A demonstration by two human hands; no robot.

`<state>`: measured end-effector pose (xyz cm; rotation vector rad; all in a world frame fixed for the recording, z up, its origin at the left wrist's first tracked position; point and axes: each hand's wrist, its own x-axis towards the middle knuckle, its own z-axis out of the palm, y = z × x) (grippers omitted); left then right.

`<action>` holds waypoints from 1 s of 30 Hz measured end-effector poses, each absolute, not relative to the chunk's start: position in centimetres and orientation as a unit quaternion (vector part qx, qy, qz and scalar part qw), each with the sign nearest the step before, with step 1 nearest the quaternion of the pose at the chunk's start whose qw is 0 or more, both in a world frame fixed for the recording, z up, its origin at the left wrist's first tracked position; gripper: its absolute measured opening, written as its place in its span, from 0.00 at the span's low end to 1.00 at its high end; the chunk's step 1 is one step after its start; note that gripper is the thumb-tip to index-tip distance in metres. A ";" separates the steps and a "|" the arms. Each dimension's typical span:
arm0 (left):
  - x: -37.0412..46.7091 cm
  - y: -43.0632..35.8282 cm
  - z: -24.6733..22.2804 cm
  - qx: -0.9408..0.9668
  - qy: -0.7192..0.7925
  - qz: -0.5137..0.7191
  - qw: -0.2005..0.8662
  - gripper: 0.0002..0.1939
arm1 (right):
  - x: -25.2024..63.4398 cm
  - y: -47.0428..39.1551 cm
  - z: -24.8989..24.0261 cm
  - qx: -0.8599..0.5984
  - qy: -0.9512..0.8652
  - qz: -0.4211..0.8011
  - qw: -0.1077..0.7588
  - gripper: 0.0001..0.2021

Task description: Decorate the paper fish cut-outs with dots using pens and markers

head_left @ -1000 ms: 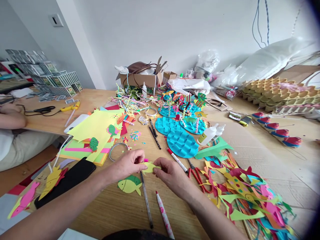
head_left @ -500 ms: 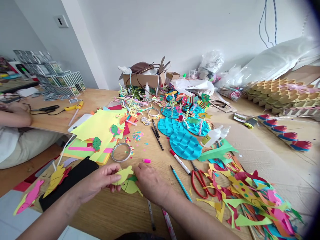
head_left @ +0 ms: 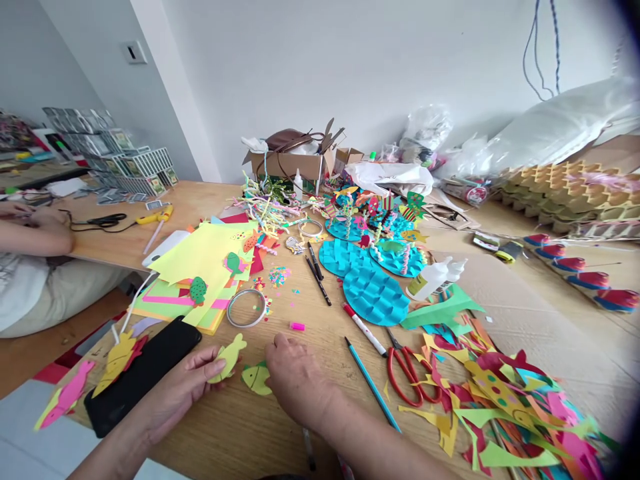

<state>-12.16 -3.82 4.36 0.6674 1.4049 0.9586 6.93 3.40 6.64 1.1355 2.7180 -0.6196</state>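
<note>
Pinched between the thumb and fingers of my left hand [head_left: 203, 373] is a plain yellow paper fish [head_left: 231, 357], its tail pointing up and away. My right hand [head_left: 295, 373] is closed, fingers curled down, over the right end of a second paper fish [head_left: 257, 379]. This one is yellow-green with a dark green fin and drawn black lines; my fingers hide its other end. A pink marker cap [head_left: 297, 327] lies just beyond my right hand. Past my left hand rests a roll of tape [head_left: 246, 308].
Red-handled scissors [head_left: 406, 380], a blue pencil [head_left: 370, 380] and a red-capped marker [head_left: 364, 329] lie right of my hands, beside colourful paper scraps [head_left: 520, 407]. Blue paper discs [head_left: 375, 297], glue bottles [head_left: 430, 277] and yellow paper sheets [head_left: 200, 250] sit farther off. Another person's arm [head_left: 35, 233] is at left.
My left hand has drawn the yellow fish left and down, away from the yellow-green fish. My right hand stays over the yellow-green fish. The view has shifted slightly.
</note>
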 end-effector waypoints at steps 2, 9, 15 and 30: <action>-12.1 -3.9 4.3 0.285 0.609 0.430 0.603 0.19 | 6.8 3.3 6.7 0.374 0.901 -0.207 0.071 0.17; -12.0 -4.1 4.3 0.280 0.593 0.457 0.601 0.20 | 6.9 3.4 6.5 0.379 0.892 -0.239 0.056 0.18; -11.9 -4.0 4.1 0.274 0.581 0.469 0.606 0.19 | 7.0 4.1 5.9 0.401 0.865 -0.299 0.030 0.14; -9.3 -2.7 5.2 0.396 0.625 0.434 0.515 0.18 | 7.7 6.0 5.3 0.450 0.771 -0.438 -0.106 0.09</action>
